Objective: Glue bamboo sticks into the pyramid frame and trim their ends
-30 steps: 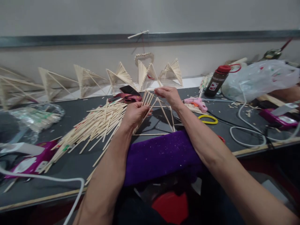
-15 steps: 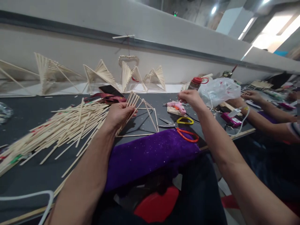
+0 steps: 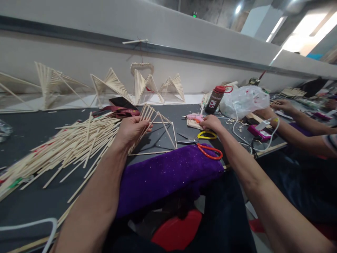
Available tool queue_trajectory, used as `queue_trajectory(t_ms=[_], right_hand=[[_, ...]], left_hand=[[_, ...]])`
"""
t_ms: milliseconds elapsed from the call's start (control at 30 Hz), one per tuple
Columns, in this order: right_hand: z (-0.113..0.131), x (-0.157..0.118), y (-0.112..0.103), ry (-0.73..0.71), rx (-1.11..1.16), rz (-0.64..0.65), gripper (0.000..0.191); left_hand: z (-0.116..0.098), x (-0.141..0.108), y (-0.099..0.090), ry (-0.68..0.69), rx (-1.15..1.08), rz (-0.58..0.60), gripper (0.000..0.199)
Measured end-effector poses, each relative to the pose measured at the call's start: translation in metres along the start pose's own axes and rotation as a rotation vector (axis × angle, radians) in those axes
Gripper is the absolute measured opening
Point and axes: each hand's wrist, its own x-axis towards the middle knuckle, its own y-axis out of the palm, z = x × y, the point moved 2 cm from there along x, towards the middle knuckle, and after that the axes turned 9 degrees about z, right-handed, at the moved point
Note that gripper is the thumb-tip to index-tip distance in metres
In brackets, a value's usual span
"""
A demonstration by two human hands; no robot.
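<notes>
Right, thumb and fingers of the left hand (image 3: pixel 134 129) pinch the slatted side of a stick frame (image 3: pixel 167 130), which stands on the dark table (image 3: pixel 158 163), just left of centre. Over on the right, the right hand (image 3: pixel 212 123) is at the handle of a pink glue gun (image 3: pixel 194 116), fingers bent; whether they've closed on it, you can't tell! That gun lies on a small pale board (image 3: pixel 192 123). Nearer the body, scissors (image 3: pixel 196 140) show one yellow and one orange handle, the orange one over a purple cloth (image 3: pixel 168 175). Left of the frame sprawls a big heap of loose sticks (image 3: pixel 76 144). Beyond, fanned stick models (image 3: pixel 112 86) line the wall, a red-capped bottle (image 3: pixel 213 100) leans beside a plastic bag (image 3: pixel 244 101), and a co-worker's hands (image 3: pixel 285 106) show far right.
</notes>
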Motion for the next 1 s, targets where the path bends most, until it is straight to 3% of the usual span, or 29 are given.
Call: queue_trajectory(t_ms=[167, 400, 567, 733, 800, 1000], right_hand=[[-0.009, 0.013, 0.007, 0.039, 0.241, -0.063, 0.02], [-0.007, 0.007, 0.012, -0.113, 0.518, -0.236, 0.027], [-0.006, 0.008, 0.009, -0.109, 0.578, -0.255, 0.025], [-0.005, 0.005, 0.002, -0.188, 0.806, -0.356, 0.029], [-0.007, 0.005, -0.001, -0.163, 0.763, -0.354, 0.03], [-0.021, 0.013, 0.002, 0.017, 0.207, -0.293, 0.036]], left_hand=[[0.001, 0.0, 0.0, 0.017, -0.002, -0.005, 0.012], [0.003, 0.001, -0.001, 0.006, 0.014, -0.002, 0.013], [0.006, 0.004, -0.003, 0.013, 0.02, 0.007, 0.017], [0.003, 0.001, -0.002, 0.007, 0.012, 0.003, 0.018], [0.002, 0.001, -0.002, 0.007, 0.013, -0.005, 0.018], [0.005, 0.002, -0.002, 0.012, 0.01, -0.002, 0.016]])
